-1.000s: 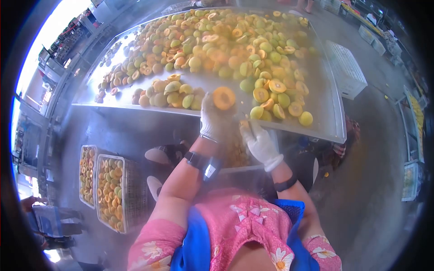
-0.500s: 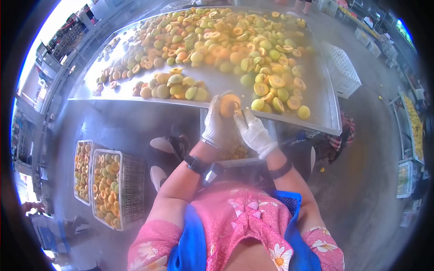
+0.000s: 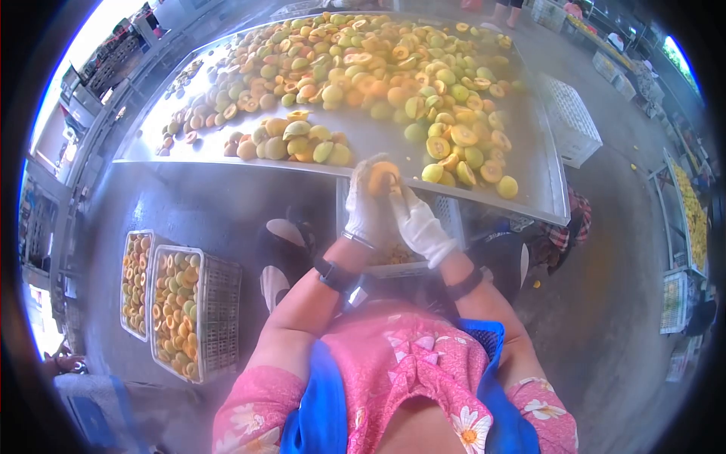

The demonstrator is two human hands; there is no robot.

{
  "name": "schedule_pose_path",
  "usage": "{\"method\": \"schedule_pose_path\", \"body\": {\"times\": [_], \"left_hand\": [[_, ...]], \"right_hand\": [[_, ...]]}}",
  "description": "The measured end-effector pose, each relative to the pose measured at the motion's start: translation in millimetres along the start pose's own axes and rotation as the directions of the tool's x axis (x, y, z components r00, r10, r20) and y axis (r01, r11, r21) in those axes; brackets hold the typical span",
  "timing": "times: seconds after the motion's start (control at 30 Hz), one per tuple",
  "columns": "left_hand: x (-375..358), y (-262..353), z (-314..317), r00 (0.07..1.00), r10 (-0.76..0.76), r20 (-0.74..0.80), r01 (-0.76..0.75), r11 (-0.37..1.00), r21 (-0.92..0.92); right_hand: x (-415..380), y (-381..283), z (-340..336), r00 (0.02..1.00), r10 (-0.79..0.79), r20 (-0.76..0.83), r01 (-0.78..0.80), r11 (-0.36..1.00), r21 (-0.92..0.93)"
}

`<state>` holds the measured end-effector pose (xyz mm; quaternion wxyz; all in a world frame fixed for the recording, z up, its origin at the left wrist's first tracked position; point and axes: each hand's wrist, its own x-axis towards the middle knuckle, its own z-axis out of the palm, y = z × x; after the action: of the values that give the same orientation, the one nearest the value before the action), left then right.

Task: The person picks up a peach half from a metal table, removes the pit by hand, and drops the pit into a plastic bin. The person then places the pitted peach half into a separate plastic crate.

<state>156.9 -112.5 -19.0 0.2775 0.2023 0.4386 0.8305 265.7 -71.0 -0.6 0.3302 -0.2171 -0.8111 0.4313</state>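
In my gloved left hand (image 3: 367, 198) is a halved yellow peach (image 3: 383, 175), its cut orange side showing, held by the table's near edge. My gloved right hand (image 3: 417, 227) is closed, fingertips against the peach's right side; whatever it pinches is too small and blurred to name. Beneath both hands a crate (image 3: 450, 219) holds small yellowish pieces, partly hidden by my wrists. Just beyond my left hand, a small heap of peach halves (image 3: 299, 140) lies on the metal table (image 3: 378, 144). More cut peaches (image 3: 463, 136) are piled to the right.
A large mound of peaches (image 3: 348, 64) covers the far table. Two crates of peach halves (image 3: 175, 318) stand on the floor at left. A white crate (image 3: 572, 121) is right of the table. A checked sleeve (image 3: 578, 219) shows under the table's right corner.
My right hand has shifted slightly left and its fingers sit closer against the peach. My left hand still holds the peach in nearly the same spot. The view has tilted slightly.
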Motion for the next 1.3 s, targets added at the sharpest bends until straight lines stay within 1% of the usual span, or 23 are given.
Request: {"method": "schedule_pose_path", "body": {"times": [0.07, 0.2, 0.33, 0.4, 0.43, 0.47, 0.53, 0.57, 0.6, 0.67, 0.7, 0.77, 0.87, 0.93, 0.97, 1.0, 1.03, 1.07, 1.13, 1.17, 1.23, 1.27, 1.3], "left_hand": [[-1, -4, 2, 0.994, 0.113, -0.006, -0.112, 0.992, 0.059], [-1, -5, 1, 0.992, 0.125, 0.004, -0.125, 0.99, 0.066], [11, 0, -4, 0.963, -0.256, 0.082, 0.267, 0.943, -0.196], [9, -6, -1, 0.984, 0.163, 0.079, -0.174, 0.969, 0.173], [0, 15, 10, 0.996, 0.088, 0.012, -0.089, 0.985, 0.15], [-7, 27, 17, 0.999, 0.002, -0.052, 0.004, 0.993, 0.119], [0, 20, 10, 0.991, 0.132, 0.014, -0.132, 0.976, 0.175], [0, 28, 13, 0.983, -0.183, -0.017, 0.18, 0.979, -0.096], [5, 23, 2, 0.991, -0.089, 0.104, 0.08, 0.993, 0.084], [-1, 47, 16, 0.927, -0.374, 0.021, 0.374, 0.918, -0.13], [0, 52, 18, 0.926, -0.376, 0.02, 0.376, 0.918, -0.126], [-2, 54, 16, 0.964, -0.265, 0.036, 0.243, 0.923, 0.298], [4, 46, 7, 0.948, -0.296, 0.118, 0.25, 0.92, 0.302], [8, 38, -1, 0.931, -0.327, 0.162, 0.277, 0.922, 0.272], [9, 35, -3, 0.912, -0.351, 0.211, 0.3, 0.924, 0.238], [10, 32, -5, 0.912, -0.352, 0.211, 0.301, 0.923, 0.241], [10, 34, -4, 0.906, -0.322, 0.273, 0.213, 0.907, 0.363], [11, 36, -5, 0.894, -0.297, 0.335, 0.113, 0.874, 0.473], [11, 39, -5, 0.873, -0.298, 0.387, 0.082, 0.871, 0.485], [8, 39, 0, 0.881, -0.349, 0.32, 0.269, 0.925, 0.27], [2, 38, 13, 0.848, -0.476, 0.231, 0.517, 0.84, -0.164], [6, 33, 12, 0.845, -0.479, 0.238, 0.521, 0.838, -0.163], [16, 23, 6, 0.871, -0.462, 0.164, 0.487, 0.856, -0.174]], "right_hand": [[-2, 3, 1, 0.999, 0.031, 0.028, -0.031, 1.0, -0.003], [-5, 7, -3, 0.988, 0.088, 0.129, -0.097, 0.993, 0.07], [-8, 13, -5, 0.977, 0.124, 0.172, -0.145, 0.983, 0.114], [-7, 14, -2, 0.98, 0.124, 0.153, -0.153, 0.968, 0.2], [-6, 7, -6, 0.948, 0.232, 0.22, -0.276, 0.941, 0.196], [-7, 3, -8, 0.946, 0.236, 0.222, -0.28, 0.94, 0.196], [-8, -2, -10, 0.883, 0.312, 0.35, -0.429, 0.839, 0.334], [-10, -3, -9, 0.925, 0.232, 0.303, -0.339, 0.862, 0.377], [-10, -2, -13, 0.922, 0.239, 0.304, -0.347, 0.858, 0.378], [-10, 1, -21, 0.788, 0.339, 0.514, -0.55, 0.764, 0.339], [-12, 1, -17, 0.834, 0.308, 0.459, -0.488, 0.8, 0.349], [-15, 2, -12, 0.807, 0.344, 0.48, -0.543, 0.753, 0.373], [-16, 7, -12, 0.802, 0.319, 0.505, -0.558, 0.701, 0.443], [-15, 8, -14, 0.699, 0.337, 0.631, -0.681, 0.583, 0.443], [-17, 13, -12, 0.699, 0.337, 0.631, -0.682, 0.58, 0.445], [-20, 22, -10, 0.637, 0.327, 0.698, -0.756, 0.441, 0.484], [-20, 22, -10, 0.576, 0.299, 0.761, -0.814, 0.292, 0.502], [-20, 21, -14, 0.576, 0.292, 0.763, -0.814, 0.293, 0.502], [-19, 15, -23, 0.436, 0.058, 0.898, -0.895, -0.072, 0.44], [-18, 24, -19, 0.419, -0.028, 0.907, -0.907, -0.066, 0.417], [-16, 23, -20, 0.424, -0.039, 0.905, -0.904, -0.076, 0.42], [-16, 22, -22, 0.431, -0.051, 0.901, -0.901, -0.086, 0.426], [-17, 26, -23, 0.406, -0.093, 0.909, -0.901, -0.207, 0.381]]}}
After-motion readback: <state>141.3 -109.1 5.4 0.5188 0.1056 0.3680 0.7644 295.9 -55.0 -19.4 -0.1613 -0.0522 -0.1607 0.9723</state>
